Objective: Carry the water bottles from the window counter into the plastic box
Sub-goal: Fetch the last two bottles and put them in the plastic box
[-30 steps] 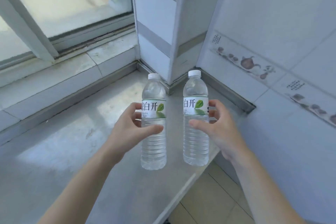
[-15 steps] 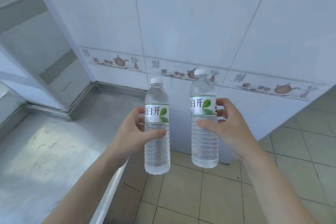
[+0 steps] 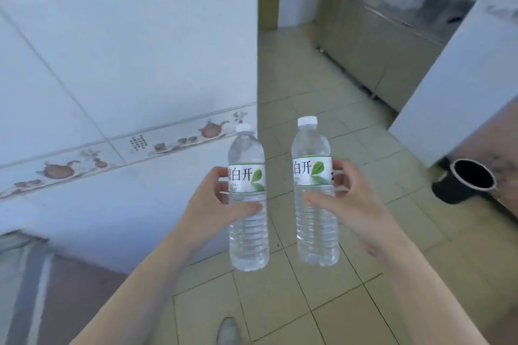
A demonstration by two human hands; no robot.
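Two clear water bottles with white caps and white-green labels are held upright in front of me, above the tiled floor. My left hand [image 3: 213, 204] grips the left bottle [image 3: 248, 235] around its middle. My right hand [image 3: 350, 207] grips the right bottle [image 3: 316, 232] the same way, a little higher. The bottles stand a hand's width apart and do not touch. The window counter shows only as a sliver at the lower left [image 3: 16, 266]. No plastic box is in view.
A white tiled wall [image 3: 112, 78] with a teapot border fills the left. A steel counter with cabinets [image 3: 386, 36] runs along the far right. A black bucket [image 3: 462, 180] stands on the floor at right, beside a white appliance [image 3: 454, 87]. My shoe [image 3: 228, 330] shows below.
The view has swung right, away from the window counter and along the tiled wall toward the open floor. Both hands keep the same grip on the bottles.
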